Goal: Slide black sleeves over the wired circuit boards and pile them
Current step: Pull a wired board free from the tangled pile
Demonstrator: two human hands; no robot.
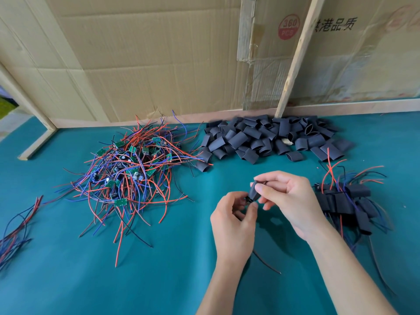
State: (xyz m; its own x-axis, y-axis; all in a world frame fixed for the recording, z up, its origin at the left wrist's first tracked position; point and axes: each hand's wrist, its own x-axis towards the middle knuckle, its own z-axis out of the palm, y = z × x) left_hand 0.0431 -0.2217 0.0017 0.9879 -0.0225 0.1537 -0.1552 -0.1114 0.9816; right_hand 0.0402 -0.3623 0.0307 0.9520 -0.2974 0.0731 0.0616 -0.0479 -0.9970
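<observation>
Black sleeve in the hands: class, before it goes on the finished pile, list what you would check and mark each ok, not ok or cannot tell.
1. Right hand grips the black sleeve: ok.
2. Left hand pinches the sleeve's lower end: ok.
3. Circuit board fully covered: cannot tell, fingers hide it.
4. Wire hangs free below the hands, the black wire trailing on the table: ok.
5. Finished pile lies beside the right hand: ok.
6. Spare sleeves and unsleeved boards remain: ok.
</observation>
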